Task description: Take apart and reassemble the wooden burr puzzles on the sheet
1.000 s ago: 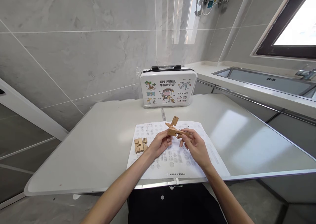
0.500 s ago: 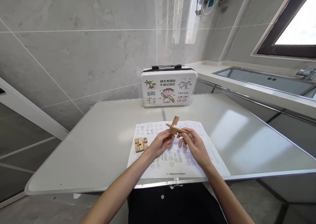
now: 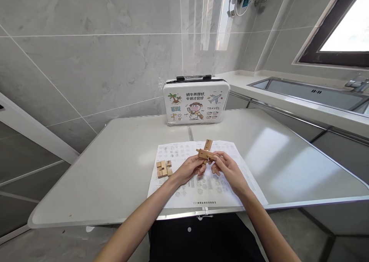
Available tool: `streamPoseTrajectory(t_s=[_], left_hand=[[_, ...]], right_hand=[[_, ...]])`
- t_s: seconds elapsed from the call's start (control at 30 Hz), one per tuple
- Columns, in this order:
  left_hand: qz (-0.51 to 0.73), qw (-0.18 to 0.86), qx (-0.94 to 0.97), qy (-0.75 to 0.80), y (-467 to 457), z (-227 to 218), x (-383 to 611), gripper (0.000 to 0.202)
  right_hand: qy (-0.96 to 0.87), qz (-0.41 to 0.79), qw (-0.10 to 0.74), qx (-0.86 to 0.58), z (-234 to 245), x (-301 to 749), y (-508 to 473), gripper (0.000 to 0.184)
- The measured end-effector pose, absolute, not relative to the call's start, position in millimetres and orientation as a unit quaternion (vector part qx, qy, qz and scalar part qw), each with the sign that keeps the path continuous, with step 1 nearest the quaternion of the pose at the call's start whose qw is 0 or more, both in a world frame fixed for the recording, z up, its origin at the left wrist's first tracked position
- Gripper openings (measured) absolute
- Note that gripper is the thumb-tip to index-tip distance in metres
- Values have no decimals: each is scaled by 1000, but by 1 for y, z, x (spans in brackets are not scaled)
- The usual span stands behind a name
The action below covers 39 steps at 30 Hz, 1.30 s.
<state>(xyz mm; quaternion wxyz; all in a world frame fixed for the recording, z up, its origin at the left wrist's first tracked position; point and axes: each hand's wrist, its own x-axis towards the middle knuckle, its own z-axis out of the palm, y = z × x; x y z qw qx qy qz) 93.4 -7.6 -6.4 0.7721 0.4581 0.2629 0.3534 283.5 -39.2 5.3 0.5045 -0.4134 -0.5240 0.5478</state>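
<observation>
Above the printed sheet [image 3: 173, 200], both hands grip a few crossed wooden puzzle pieces [image 3: 205, 153], notched sticks with small dark marks. One stick points up and away from me, another lies across it toward the right. My left hand [image 3: 190, 170] pinches the joined pieces from the left and below. On the other side, my right hand [image 3: 230, 174] has its thumb and fingers closed on the right end of the crosswise stick. How the notches fit is hidden by my fingers. Left of my left hand, several more wooden puzzle pieces [image 3: 163, 169] lie together on the sheet's edge.
A white cartoon-printed case [image 3: 197, 104] with a black handle stands at the back of the folding table [image 3: 95, 177], near the tiled wall. To the right runs a counter with a sink [image 3: 311, 94], beneath a window [image 3: 343, 35].
The crossed pieces have turned and dropped slightly, so the crosswise stick lies more level and shows a broader face. My fingers have shifted around them.
</observation>
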Motion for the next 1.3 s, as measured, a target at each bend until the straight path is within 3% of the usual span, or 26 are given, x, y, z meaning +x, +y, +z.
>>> streamPoseTrajectory(t_s=[0.47, 0.9, 1.3], left_hand=[[278, 766, 538, 215, -14, -3, 92, 40], [223, 791, 530, 208, -15, -1, 90, 39], [209, 796, 530, 205, -16, -1, 93, 42]], right_hand=[[-506, 580, 496, -403, -6, 295, -39, 48], [-518, 641, 410, -391, -4, 306, -38, 44], [-471, 652, 462, -373, -8, 298, -36, 40]])
